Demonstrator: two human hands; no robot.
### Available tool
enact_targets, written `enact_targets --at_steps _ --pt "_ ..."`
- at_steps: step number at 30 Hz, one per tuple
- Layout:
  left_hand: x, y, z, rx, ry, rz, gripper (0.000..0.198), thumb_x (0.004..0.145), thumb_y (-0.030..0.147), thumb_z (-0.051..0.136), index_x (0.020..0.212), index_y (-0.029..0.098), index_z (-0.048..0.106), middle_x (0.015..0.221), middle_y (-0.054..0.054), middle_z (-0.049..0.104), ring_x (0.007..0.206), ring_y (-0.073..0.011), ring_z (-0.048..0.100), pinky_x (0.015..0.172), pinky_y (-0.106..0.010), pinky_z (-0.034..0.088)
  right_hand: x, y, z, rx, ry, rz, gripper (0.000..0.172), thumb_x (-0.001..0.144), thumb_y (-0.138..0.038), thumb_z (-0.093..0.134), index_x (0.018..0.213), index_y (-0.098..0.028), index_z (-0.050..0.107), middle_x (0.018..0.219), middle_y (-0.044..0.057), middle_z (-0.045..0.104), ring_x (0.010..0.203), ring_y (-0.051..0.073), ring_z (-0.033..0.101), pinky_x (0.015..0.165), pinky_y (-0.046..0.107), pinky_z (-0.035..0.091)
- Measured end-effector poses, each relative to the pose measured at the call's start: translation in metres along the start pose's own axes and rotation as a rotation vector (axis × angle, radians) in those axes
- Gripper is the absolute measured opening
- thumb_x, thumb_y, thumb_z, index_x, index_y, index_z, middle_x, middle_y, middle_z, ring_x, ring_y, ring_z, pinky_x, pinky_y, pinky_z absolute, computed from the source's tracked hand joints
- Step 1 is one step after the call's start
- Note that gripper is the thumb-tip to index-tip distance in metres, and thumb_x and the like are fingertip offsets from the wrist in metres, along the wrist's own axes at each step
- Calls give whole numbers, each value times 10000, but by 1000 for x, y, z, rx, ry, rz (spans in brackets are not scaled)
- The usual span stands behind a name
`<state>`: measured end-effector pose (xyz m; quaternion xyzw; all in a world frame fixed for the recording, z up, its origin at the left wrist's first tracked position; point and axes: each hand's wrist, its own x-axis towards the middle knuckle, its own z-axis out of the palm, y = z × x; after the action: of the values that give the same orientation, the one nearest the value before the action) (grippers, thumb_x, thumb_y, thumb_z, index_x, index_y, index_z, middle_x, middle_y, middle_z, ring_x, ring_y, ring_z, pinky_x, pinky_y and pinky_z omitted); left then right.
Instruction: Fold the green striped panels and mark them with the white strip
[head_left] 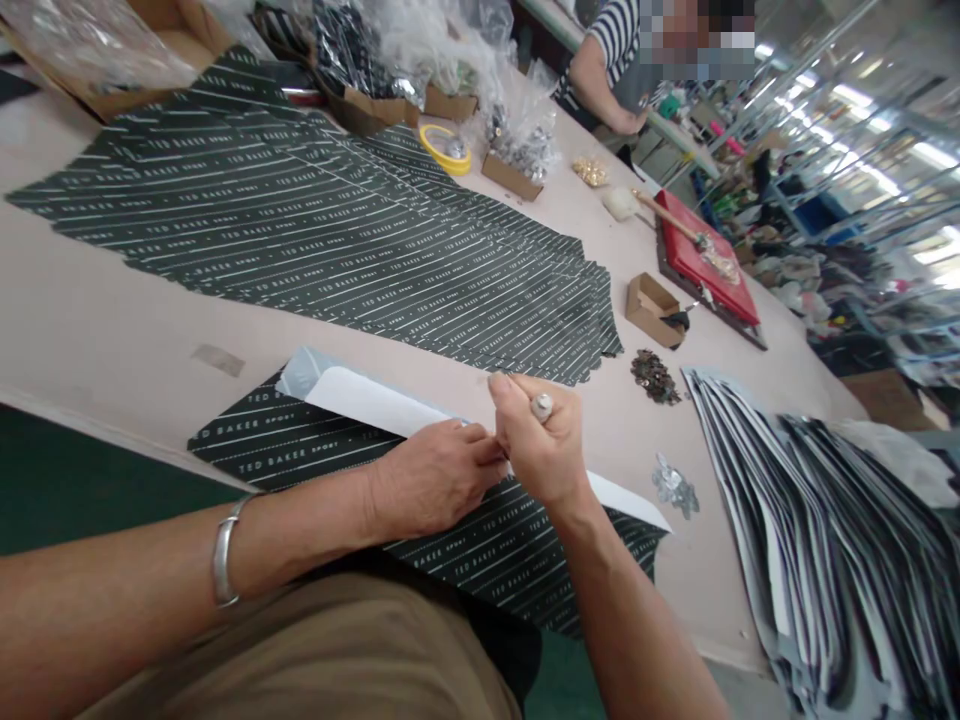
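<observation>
My left hand (435,478) lies across a white paper strip (367,402), its fingers holding the strip down on a dark green panel printed with white lines and "TED BAKER SPORT" (300,440). A silver bangle (225,552) circles my left wrist. Right beside it, my right hand (536,440) is closed around a small tool with a pale rounded end (541,405). Its tip is hidden in my fingers. Farther up the table, several matching green panels (322,215) lie overlapped in a long fan.
A fanned stack of striped panels (825,540) lies to the right. A small cardboard box (651,308), dark metal pieces (655,377) and a red board (709,255) stand ahead on the pale table (112,300). A striped-sleeved co-worker (615,60) stands beyond bags of metal parts (521,130).
</observation>
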<state>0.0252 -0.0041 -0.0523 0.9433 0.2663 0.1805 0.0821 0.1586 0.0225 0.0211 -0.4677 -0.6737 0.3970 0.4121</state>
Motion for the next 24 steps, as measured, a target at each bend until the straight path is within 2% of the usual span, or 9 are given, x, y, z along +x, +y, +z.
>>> enact_targets --at_steps 4,7,12,16,18,21,24 --pt "-1 -1 4 -13 12 -12 160 971 162 522 1091 149 629 1107 -85 664 1052 -242 591 917 -396 487 -5 -4 3 -119 -55 -63 496 950 -274 553 555 -235 254 517 -82 224 473 69 229 441 244 225" --pt "-1 -1 1 -34 -16 -16 169 989 191 510 1116 158 616 1113 -74 659 1019 -238 587 858 -400 495 -10 5 -5 -91 -37 -37 491 964 -288 548 553 -231 285 514 -83 235 465 68 230 431 241 215" --pt "-1 -2 -6 -60 -8 8 119 989 228 537 1050 153 606 1002 -52 645 939 -223 584 793 -387 491 -11 14 -27 368 95 28 476 974 -299 525 555 -232 309 468 -99 238 376 60 221 373 216 217" --pt "-1 -1 -5 -60 17 -2 112 989 193 502 1019 146 599 975 -50 638 919 -223 585 760 -376 484 -17 8 -29 572 231 -155 455 955 -247 530 566 -220 296 452 -111 228 347 49 202 389 203 277" --pt "-1 -1 -5 -64 21 -6 111 984 177 498 1006 148 602 971 -51 641 921 -225 590 770 -371 484 -23 11 -24 575 247 -158 460 965 -253 520 572 -224 281 448 -113 225 342 50 192 385 207 268" --pt "-1 -1 -7 -78 25 -4 110 982 179 504 1004 151 608 969 -49 651 937 -224 603 789 -365 483 -28 25 -29 371 240 -46 464 985 -307 508 576 -236 302 468 -100 259 373 68 237 398 227 256" --pt "-3 0 -10 -40 75 -24 127 996 183 488 1021 158 610 988 -42 664 941 -216 613 796 -369 470 -21 48 -60 -181 242 -45 478 953 -381 571 560 -234 341 489 -86 297 433 84 307 469 250 285"
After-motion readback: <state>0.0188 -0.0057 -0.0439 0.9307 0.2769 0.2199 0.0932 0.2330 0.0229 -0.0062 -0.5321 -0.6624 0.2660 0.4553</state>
